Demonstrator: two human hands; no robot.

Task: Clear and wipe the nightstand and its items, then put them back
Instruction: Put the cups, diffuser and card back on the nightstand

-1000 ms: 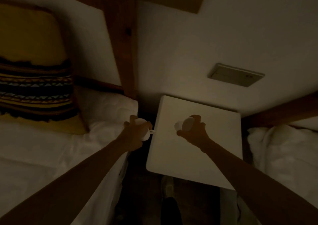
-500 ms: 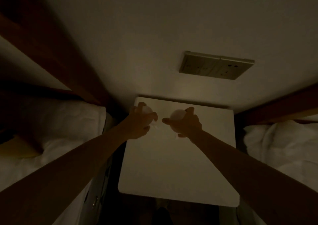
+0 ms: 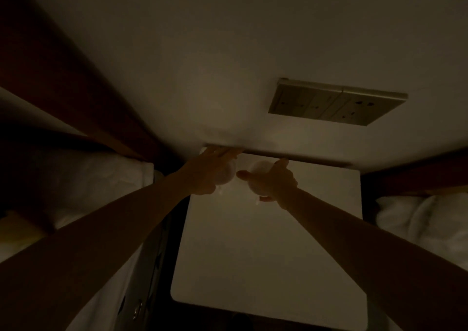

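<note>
Hands, left hand (image 3: 207, 175) and right hand (image 3: 274, 181), each gripping a pale cup, have moved to the worktop (image 3: 266, 254) back edge, likely putting back.

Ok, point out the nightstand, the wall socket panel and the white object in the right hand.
nightstand (image 3: 266, 249): head view, bare middle of its white top.
wall socket panel (image 3: 336, 102): head view, centre of the plate.
white object (image 3: 258, 171): head view, rounded part showing above the right hand (image 3: 276, 181).

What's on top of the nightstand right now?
Two pale round objects sit at the back of the nightstand, one under the left hand, one under the right hand. Each grip hides its item's shape.
</note>
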